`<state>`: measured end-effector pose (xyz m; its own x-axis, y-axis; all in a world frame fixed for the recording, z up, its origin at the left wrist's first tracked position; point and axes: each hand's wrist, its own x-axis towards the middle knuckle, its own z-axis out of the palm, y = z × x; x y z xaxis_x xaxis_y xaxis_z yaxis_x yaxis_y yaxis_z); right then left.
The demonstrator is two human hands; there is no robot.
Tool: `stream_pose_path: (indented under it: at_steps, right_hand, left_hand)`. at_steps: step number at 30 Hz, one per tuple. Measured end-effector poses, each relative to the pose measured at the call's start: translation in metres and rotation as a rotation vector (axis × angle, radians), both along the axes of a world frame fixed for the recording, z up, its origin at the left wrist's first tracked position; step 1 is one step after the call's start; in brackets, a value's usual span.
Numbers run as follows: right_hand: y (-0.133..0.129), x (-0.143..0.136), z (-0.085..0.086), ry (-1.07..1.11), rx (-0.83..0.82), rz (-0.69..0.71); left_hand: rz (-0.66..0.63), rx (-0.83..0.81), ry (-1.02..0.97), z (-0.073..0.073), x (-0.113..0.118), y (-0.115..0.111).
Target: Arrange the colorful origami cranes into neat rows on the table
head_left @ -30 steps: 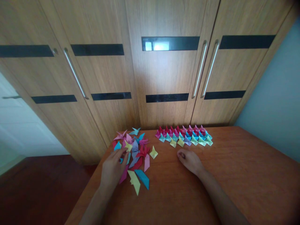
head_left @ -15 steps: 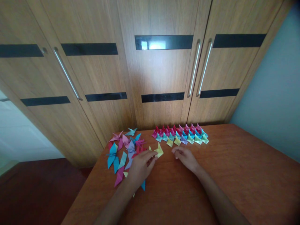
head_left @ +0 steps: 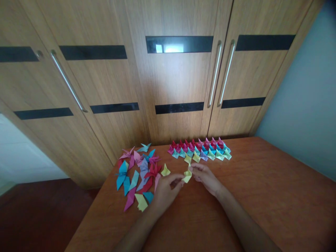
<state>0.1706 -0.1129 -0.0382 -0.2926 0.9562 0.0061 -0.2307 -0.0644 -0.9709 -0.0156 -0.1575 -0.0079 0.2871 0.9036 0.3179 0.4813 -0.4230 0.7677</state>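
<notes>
Between my hands, over the middle of the table, is a yellow origami crane point(head_left: 187, 176). My left hand point(head_left: 169, 189) pinches its lower left side. The fingers of my right hand point(head_left: 206, 177) are closed on its upper right point. Just left of it, a second yellow origami piece point(head_left: 165, 170) stands on the table by itself. Beyond my hands, neat rows of folded cranes point(head_left: 199, 148) run in red, pink, blue, green and yellow. My left forearm partly covers the loose pile beside it.
A loose pile of folded paper pieces point(head_left: 144, 169) in several colours spreads over the left side of the wooden table point(head_left: 262, 189). Behind the table stands a wooden wardrobe point(head_left: 178, 80) with metal handles. A blue-grey wall point(head_left: 296, 105) closes off the right side.
My left hand has moved right with the yellow crane, away from the pile. My right hand has come to it and now grips its upper point. The view has shifted slightly.
</notes>
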Motion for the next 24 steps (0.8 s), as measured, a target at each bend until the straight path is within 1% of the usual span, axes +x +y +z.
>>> stream_pose_path:
  at_steps: [2,4,5,7,9,11,13,16,18,21,24]
  right_hand:
    - [0.002,0.000,-0.002,-0.025,-0.008,-0.014]
    - [0.006,0.001,-0.006,-0.119,0.034,-0.066]
    - [0.008,0.002,-0.008,-0.201,0.086,-0.110]
    - [0.011,0.005,-0.011,-0.435,0.229,-0.205]
    - [0.012,0.007,-0.014,-0.714,0.351,-0.258]
    - [0.011,0.009,-0.014,-0.944,0.400,-0.252]
    - [0.009,0.009,-0.012,-1.070,0.407,-0.216]
    - [0.007,0.009,-0.009,-1.121,0.410,-0.179]
    - [0.007,0.009,-0.008,-1.138,0.416,-0.179]
    - [0.007,0.009,-0.008,-1.156,0.436,-0.180]
    - [0.007,0.009,-0.008,-1.162,0.445,-0.171]
  left_hand:
    - [-0.009,-0.006,0.004,-0.001,-0.001,0.002]
    - [0.006,0.023,0.057,0.001,-0.003,0.006]
    - [0.017,0.044,0.104,0.003,-0.003,0.008]
    - [0.037,0.083,0.245,0.009,-0.003,0.015]
    - [0.053,0.095,0.457,0.015,0.000,0.024]
    - [0.076,0.081,0.644,0.020,0.006,0.035]
    - [0.100,0.063,0.745,0.021,0.012,0.045]
    - [0.117,0.055,0.794,0.018,0.020,0.059]
    - [0.125,0.055,0.832,0.014,0.023,0.066]
    - [0.140,0.047,0.881,0.009,0.027,0.074]
    - [0.155,0.035,0.915,0.008,0.030,0.079]
